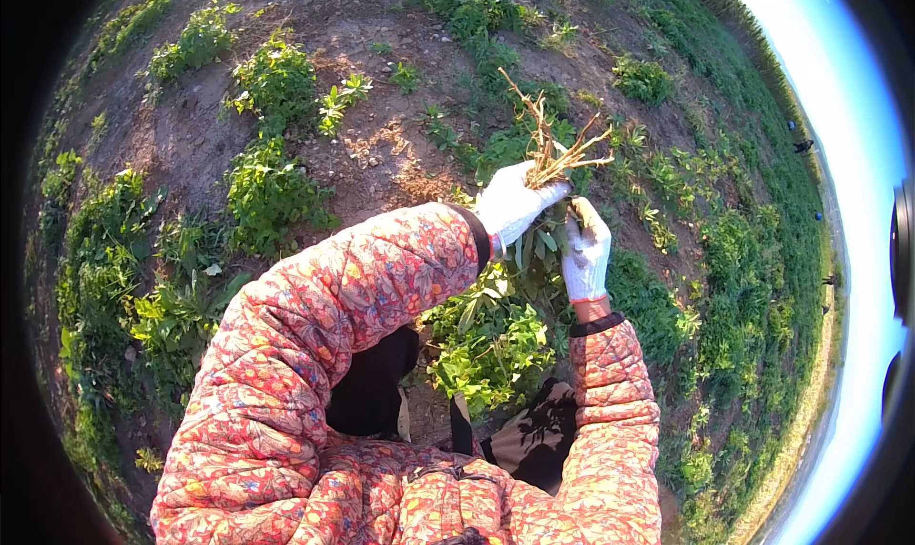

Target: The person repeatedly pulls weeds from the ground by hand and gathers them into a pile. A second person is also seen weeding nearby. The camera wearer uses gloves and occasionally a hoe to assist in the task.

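In a white knitted glove, my left hand (516, 200) is closed around a bundle of uprooted plants. Pale branching roots (554, 148) stick out above that fist, and the bundle's green leaves (536, 245) hang below it. Close beside it on the right is my right hand (587, 248), also gloved in white, with soil-stained fingers. Those fingers are bent against the leafy stems just under my left hand; whether they grip anything is hidden. A leafy green plant (493, 352) grows below the bundle, between my legs.
Bare brown soil (350, 23) with scattered clods lies ahead. Low leafy plants (275, 188) grow on the left, and denser green rows (750, 280) run along the right. Small distant figures (804, 145) appear near the field's far edge. My knee (375, 380) is close below my left forearm.
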Available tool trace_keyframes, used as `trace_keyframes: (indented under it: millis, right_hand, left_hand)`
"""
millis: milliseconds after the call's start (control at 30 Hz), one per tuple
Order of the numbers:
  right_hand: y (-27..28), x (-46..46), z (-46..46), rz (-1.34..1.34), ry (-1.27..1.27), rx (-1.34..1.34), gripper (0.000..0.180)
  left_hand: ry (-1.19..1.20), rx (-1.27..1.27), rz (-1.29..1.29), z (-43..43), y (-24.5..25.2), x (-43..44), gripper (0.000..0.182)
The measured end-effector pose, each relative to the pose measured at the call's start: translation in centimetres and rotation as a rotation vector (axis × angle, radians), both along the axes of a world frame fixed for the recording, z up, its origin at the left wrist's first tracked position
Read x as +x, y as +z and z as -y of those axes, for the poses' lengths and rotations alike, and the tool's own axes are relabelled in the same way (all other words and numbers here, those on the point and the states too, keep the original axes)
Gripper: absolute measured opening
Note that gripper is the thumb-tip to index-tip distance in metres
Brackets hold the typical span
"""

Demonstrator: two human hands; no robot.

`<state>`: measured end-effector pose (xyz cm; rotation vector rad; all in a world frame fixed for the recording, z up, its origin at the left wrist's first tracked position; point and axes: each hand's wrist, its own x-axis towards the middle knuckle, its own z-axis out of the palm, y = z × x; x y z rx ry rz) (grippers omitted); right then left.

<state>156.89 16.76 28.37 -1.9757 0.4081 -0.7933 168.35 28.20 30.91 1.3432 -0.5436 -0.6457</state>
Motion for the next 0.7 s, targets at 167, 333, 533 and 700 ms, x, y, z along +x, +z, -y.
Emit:
trace_keyframes:
  millis: [167,333,533,700]
  right_hand:
    - [0.7,2.8,-5.3,-0.075,0.118,-0.478,0.027]
    - [2.8,6.8,-11.1,-0.192,0.224,-0.443,0.031]
    - [7.0,9.2,-12.0,-0.403,0.053,-0.372,0.039]
    - [9.4,11.8,-8.2,-0.498,0.008,-0.748,0.037]
  left_hand:
    - [0.124,0.077,0.055,-6.3,0.4,2.2,0.029]
    - [0.313,0.155,0.092,-12.8,-1.3,5.8,0.032]
    - [0.526,0.082,-0.091,-17.0,-3.8,9.4,0.030]
    - [0.819,0.391,0.142,-16.6,-6.5,11.0,0.043]
